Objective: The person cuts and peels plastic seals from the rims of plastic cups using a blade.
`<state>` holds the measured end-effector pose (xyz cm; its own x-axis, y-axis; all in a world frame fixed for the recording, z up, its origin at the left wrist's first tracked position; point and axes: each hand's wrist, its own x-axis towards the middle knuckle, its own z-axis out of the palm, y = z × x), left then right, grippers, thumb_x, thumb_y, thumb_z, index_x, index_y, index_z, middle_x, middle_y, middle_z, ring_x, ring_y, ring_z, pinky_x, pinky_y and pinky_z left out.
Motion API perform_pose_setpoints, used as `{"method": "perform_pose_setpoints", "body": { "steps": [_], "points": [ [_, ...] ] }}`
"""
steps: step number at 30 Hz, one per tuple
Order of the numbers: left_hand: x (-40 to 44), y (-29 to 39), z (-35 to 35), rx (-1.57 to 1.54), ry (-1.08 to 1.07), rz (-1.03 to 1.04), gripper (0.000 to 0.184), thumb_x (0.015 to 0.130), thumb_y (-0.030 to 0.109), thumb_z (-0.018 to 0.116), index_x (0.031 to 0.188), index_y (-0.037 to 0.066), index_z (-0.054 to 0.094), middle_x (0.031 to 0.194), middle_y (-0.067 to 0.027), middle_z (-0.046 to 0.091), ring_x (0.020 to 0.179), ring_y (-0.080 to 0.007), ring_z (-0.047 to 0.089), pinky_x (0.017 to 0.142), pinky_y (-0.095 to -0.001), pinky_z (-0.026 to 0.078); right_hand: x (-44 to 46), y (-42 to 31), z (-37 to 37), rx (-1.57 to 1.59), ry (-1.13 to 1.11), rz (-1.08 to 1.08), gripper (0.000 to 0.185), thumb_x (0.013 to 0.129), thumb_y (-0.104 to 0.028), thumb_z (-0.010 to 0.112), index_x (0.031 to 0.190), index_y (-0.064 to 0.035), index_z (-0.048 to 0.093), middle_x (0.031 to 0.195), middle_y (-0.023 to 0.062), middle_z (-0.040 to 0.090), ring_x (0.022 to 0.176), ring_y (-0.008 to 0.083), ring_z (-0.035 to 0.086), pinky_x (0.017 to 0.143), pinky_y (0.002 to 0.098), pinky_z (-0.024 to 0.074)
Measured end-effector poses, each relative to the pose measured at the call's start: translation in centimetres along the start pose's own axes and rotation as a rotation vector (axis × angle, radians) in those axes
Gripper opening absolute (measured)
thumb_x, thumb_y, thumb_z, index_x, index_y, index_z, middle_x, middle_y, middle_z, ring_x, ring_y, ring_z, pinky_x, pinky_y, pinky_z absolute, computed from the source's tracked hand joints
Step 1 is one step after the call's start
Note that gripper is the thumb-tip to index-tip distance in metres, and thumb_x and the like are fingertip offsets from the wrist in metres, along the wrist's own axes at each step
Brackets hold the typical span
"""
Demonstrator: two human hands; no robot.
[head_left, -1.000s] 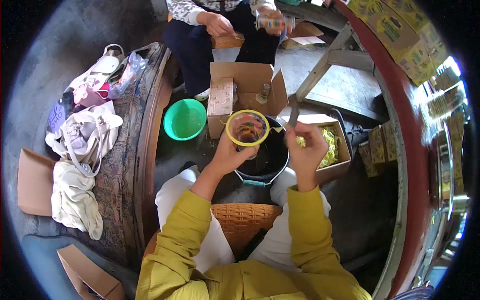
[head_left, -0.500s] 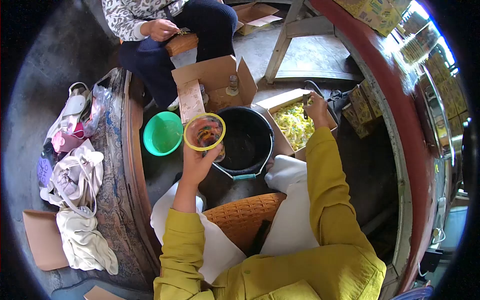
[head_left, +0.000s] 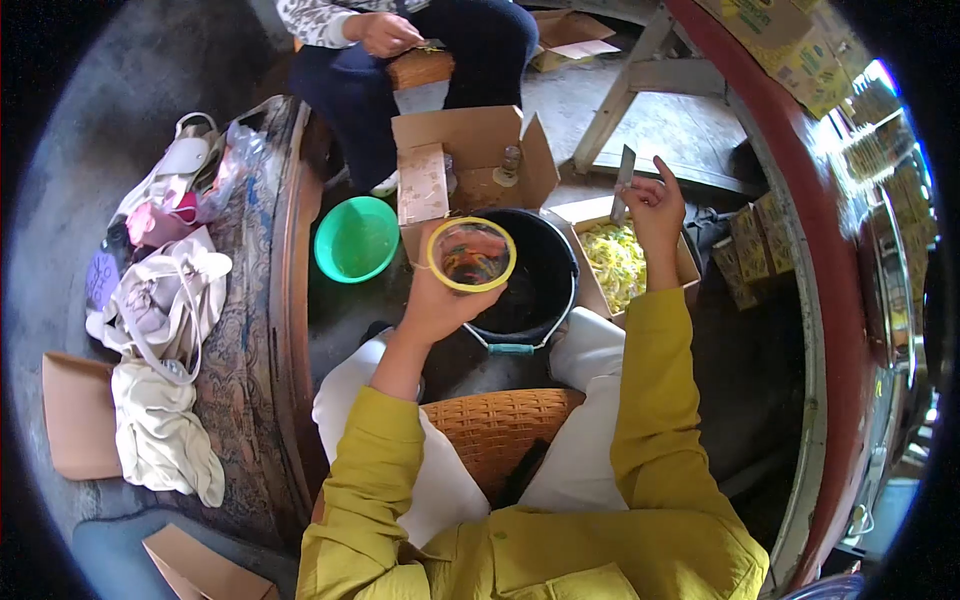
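Note:
My left hand (head_left: 442,300) is wrapped round a clear container with a yellow rim (head_left: 472,256), held over the left part of a black bucket (head_left: 548,262). Dark and orange-red shapes show through the container. On the right, my right hand (head_left: 655,210) grips a flat knife-like blade (head_left: 624,178) that points up, with the index finger raised. Just below that hand, an open cardboard box (head_left: 687,262) holds yellow and white strips (head_left: 612,265).
A green basin (head_left: 356,240) stands left of an open carton (head_left: 470,130) with small glass jars. Opposite, a person's hand (head_left: 385,35) holds something small. Bags (head_left: 165,290) lie on the patterned bench at left. A wooden frame (head_left: 625,95) stands at right.
The view has shifted. My right hand first moved from beside the container to the box of strips, and has since lifted slightly with the blade pointing up. The container remains in my left hand.

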<state>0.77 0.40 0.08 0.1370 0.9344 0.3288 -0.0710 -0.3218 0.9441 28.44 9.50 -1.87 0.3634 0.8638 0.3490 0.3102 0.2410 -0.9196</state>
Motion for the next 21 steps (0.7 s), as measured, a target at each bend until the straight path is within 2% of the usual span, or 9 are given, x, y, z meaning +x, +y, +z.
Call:
{"method": "perform_pose_setpoints", "body": {
  "steps": [2,4,5,9,12,14,18,19,21],
  "points": [
    [0.2,-0.6,0.1,0.005,0.002,0.029,0.065,0.063,0.000,0.075,0.112,0.007,0.033,0.100,-0.0070,0.055,0.092,-0.0150,0.055,0.079,-0.0298,0.047,-1.5,-2.2,1.4,0.178,-0.110,-0.033,0.062,0.069,0.000,0.072,0.124,0.0020,0.043,0.082,0.0093,0.063,0.071,0.0093,0.058,0.065,0.0205,0.0472],
    [0.3,-0.7,0.2,0.016,0.038,0.036,0.066,0.063,-0.001,0.075,0.113,0.007,0.033,0.098,-0.0068,0.055,0.093,-0.0151,0.055,0.079,-0.0302,0.047,-2.7,-4.0,2.4,0.279,-0.226,-0.007,0.053,0.070,0.001,0.071,0.118,0.0017,0.049,0.083,0.0080,0.062,0.072,0.0086,0.058,0.065,0.0204,0.0468],
    [0.4,-0.4,0.0,0.106,0.030,0.106,0.064,0.067,0.000,0.070,0.118,0.006,0.030,0.104,-0.0081,0.052,0.097,-0.0155,0.053,0.081,-0.0300,0.045,-3.3,-4.9,2.8,0.294,-0.239,0.002,0.051,0.070,0.001,0.071,0.116,0.0017,0.051,0.083,0.0077,0.062,0.072,0.0086,0.058,0.065,0.0204,0.0468],
    [0.3,-1.0,-0.4,-0.319,0.024,-0.035,0.063,0.074,0.000,0.056,0.127,0.005,0.023,0.115,-0.0104,0.042,0.108,-0.0185,0.044,0.090,-0.0310,0.039,-4.6,-7.3,3.7,0.324,-0.276,0.021,0.045,0.071,0.002,0.070,0.113,0.0013,0.054,0.083,0.0064,0.062,0.071,0.0082,0.058,0.066,0.0200,0.0466],
    [0.7,-1.5,-0.5,-0.208,0.089,-0.105,0.065,0.073,0.001,0.061,0.126,0.004,0.024,0.115,-0.0102,0.042,0.110,-0.0198,0.043,0.092,-0.0324,0.037,-5.5,-8.7,4.0,0.329,-0.262,-0.007,0.043,0.073,0.003,0.068,0.113,0.0003,0.054,0.082,0.0052,0.061,0.070,0.0082,0.057,0.066,0.0197,0.0466],
    [0.7,-2.0,-0.3,-0.028,0.160,0.010,0.065,0.072,0.002,0.064,0.127,0.006,0.028,0.114,-0.0093,0.042,0.108,-0.0185,0.044,0.092,-0.0320,0.038,-6.2,-9.3,4.4,0.343,-0.252,-0.044,0.042,0.073,0.003,0.067,0.113,-0.0002,0.053,0.082,0.0047,0.061,0.069,0.0083,0.057,0.065,0.0195,0.0467],
    [1.0,-2.6,-0.9,0.246,0.281,0.067,0.072,0.066,0.003,0.074,0.124,0.005,0.031,0.108,-0.0082,0.042,0.104,-0.0181,0.045,0.090,-0.0311,0.039,-7.6,-10.2,5.3,0.171,-0.234,-0.287,0.025,0.073,0.005,0.065,0.098,-0.0002,0.061,0.082,0.0053,0.061,0.070,0.0101,0.058,0.062,0.0211,0.0475],
    [1.1,-2.3,-0.8,0.279,0.322,0.105,0.072,0.063,0.005,0.076,0.121,0.004,0.034,0.106,-0.0089,0.042,0.102,-0.0196,0.046,0.089,-0.0317,0.039,-7.5,-10.2,5.4,0.091,-0.257,-0.408,0.016,0.073,0.005,0.064,0.087,-0.0001,0.064,0.082,0.0079,0.061,0.072,0.0136,0.060,0.063,0.0233,0.0478],
    [1.2,-1.5,-0.6,0.343,0.404,0.180,0.071,0.057,0.010,0.080,0.115,0.002,0.038,0.104,-0.0105,0.042,0.099,-0.0227,0.047,0.087,-0.0331,0.040,-8.0,-10.9,5.5,-0.017,-0.254,-0.485,0.014,0.073,0.005,0.062,0.086,-0.0002,0.065,0.083,0.0093,0.061,0.073,0.0158,0.060,0.064,0.0245,0.0477]
  ]
}}
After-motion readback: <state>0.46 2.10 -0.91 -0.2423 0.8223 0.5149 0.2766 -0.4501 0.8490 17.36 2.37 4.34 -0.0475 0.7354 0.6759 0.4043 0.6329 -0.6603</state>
